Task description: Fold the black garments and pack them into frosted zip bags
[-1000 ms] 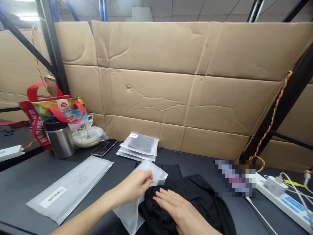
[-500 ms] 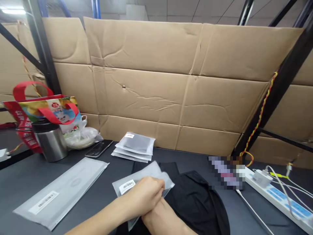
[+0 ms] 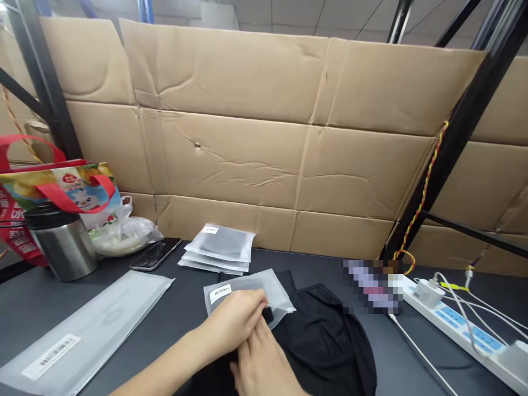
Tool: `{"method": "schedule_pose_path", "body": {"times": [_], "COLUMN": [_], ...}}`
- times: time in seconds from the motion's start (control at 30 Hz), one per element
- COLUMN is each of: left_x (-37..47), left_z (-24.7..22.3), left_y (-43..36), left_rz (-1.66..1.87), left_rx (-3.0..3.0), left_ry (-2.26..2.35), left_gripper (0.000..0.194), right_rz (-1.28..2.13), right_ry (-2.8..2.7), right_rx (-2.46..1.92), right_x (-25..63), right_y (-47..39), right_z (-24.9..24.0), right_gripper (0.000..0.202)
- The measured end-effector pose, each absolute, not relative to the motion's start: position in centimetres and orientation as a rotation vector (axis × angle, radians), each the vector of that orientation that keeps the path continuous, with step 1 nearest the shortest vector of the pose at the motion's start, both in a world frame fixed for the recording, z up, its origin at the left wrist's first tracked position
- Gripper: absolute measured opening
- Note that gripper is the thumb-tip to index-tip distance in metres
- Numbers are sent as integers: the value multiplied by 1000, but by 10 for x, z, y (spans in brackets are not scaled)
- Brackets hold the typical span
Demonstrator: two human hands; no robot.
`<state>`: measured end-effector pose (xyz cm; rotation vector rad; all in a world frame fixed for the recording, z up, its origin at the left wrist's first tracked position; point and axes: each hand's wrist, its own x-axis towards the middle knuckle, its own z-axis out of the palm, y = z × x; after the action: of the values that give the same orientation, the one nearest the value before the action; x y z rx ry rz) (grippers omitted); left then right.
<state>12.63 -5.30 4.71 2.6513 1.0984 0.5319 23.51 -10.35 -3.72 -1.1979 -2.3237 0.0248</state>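
Observation:
A frosted plastic bag (image 3: 270,280) with a barcode label lies tilted in front of me, with something black showing at its near right edge. My left hand (image 3: 237,319) is closed on the bag's near edge, its fingers bent in a pinch. Just below it, my right hand (image 3: 266,360) reaches up with fingers stretched out flat; their tips meet the bag's edge under the left hand. Whether they press on anything there is hidden. A black garment (image 3: 325,341) with thin straps is spread under the bag and to the right of both hands.
A long frosted bag (image 3: 94,324) lies at left; several smaller bagged packets (image 3: 225,245) are stacked behind. A phone (image 3: 157,254), steel flask (image 3: 66,245) and red-handled bag (image 3: 78,187) stand back left. Right are a pixelated object (image 3: 373,289) and a power strip (image 3: 454,316) with cables.
My right hand has gone from a curled grip to stretched-out fingers. The small bag now lies flatter, with black showing at its edge. The whole view has shifted slightly.

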Motion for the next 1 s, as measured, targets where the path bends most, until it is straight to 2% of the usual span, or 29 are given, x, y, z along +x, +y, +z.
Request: {"method": "schedule_pose_path", "body": {"times": [0.1,0.2,0.27,0.43,0.5,0.6,0.67,0.73,0.83,0.97,1.0], "left_x": [132,139,138,98,75,46,35,34,52,111,128], "left_z": [42,40,41,35,24,11,11,16,28,30,27], "left_y": [-57,-64,-64,-57,-61,-74,-82,-88,-90,-86,-83], "left_rz": [502,482,502,656,649,478,377,358,446,452,427], "left_rx": [2638,2636,2633,2643,2715,2855,2914,2946,2919,2888,2917], "left_ry": [1076,1060,1059,1073,1007,944,931,918,960,1060,1042], "left_gripper": [23,21,23,29,34,49,53,49,26,8,10], "right_rz": [130,216,233,168,70,-65,-77,-27,126,276,297], "right_ry": [-2404,-2427,-2405,-2434,-2348,-2365,-2410,-2423,-2346,-2184,-2157], "right_rx": [-1187,-1187,-1184,-869,-1029,-1172,-1193,-1215,-1242,-1231,-1223], "right_x": [226,226,232,276,303,337,350,355,356,356,357], "right_y": [-113,-109,-107,-112,-113,-108,-103,-99,-96,-94,-93], "right_z": [-56,-57,-46,0,13,15,7,-2,-12,-16,-17], "right_gripper": [56,45,40,27,28,45,45,39,33,25,23]}}
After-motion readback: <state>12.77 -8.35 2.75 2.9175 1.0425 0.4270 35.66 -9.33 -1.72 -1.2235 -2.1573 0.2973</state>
